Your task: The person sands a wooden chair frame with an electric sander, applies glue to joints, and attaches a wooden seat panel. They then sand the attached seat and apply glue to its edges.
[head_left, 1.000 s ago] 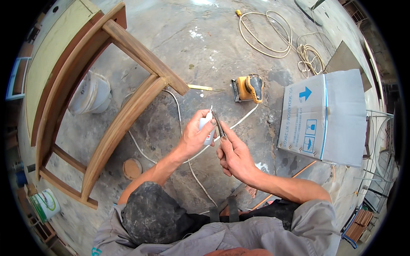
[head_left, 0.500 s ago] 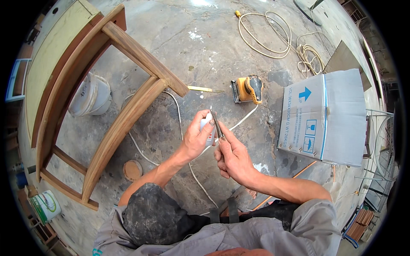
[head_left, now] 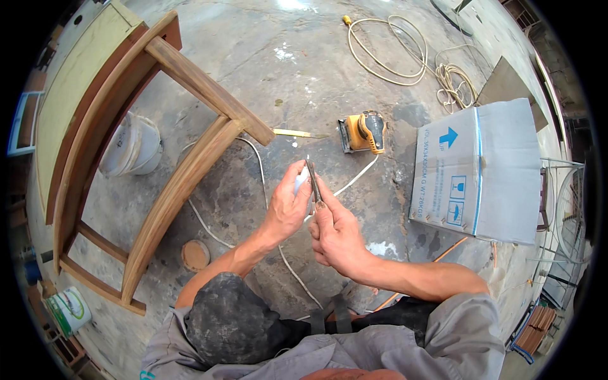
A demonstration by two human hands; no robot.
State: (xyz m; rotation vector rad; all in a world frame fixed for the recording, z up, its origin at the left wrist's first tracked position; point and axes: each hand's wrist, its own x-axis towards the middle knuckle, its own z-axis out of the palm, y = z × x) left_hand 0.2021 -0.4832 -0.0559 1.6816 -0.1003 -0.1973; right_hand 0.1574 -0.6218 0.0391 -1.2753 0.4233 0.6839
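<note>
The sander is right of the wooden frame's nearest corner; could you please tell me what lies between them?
In the head view, a slim yellow-handled tool lies on the grey floor between the wooden frame's corner and the sander.

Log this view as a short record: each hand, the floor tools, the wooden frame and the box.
Left hand: holds small white bottle, tip pointing away from the person
Right hand: grips slim dark tool close beside the bottle
Tool-bottle contact: cannot tell
Sander: yellow and black, on floor beyond the hands
Thin yellow tool: on floor, left of sander
Wooden frame: at left, curved rails
Box: at right, blue markings
</note>
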